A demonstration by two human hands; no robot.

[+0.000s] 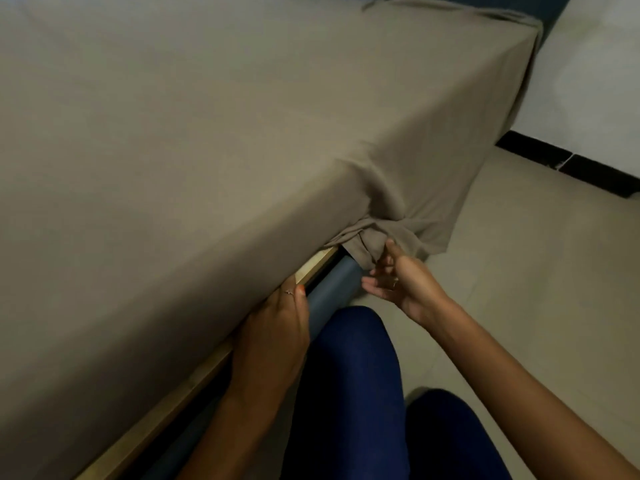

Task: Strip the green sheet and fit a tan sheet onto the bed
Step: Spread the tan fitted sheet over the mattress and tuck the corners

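Note:
A tan sheet point(194, 133) covers the whole mattress top and hangs down its near side. At the near corner the sheet bunches into loose folds point(374, 237) that hang past the bed frame. My left hand point(273, 327) reaches under the mattress edge, its fingertips hidden between the sheet and the wooden slat. My right hand point(394, 275) is palm-up below the bunched corner, with its thumb and a fingertip touching the hanging cloth. No green sheet is in view.
A pale wooden slat point(311, 268) and a blue padded bed frame point(332, 292) run under the mattress. My knees in blue trousers point(353, 375) are on the beige tiled floor point(519, 271). A white wall with a black skirting point(568, 164) stands to the right.

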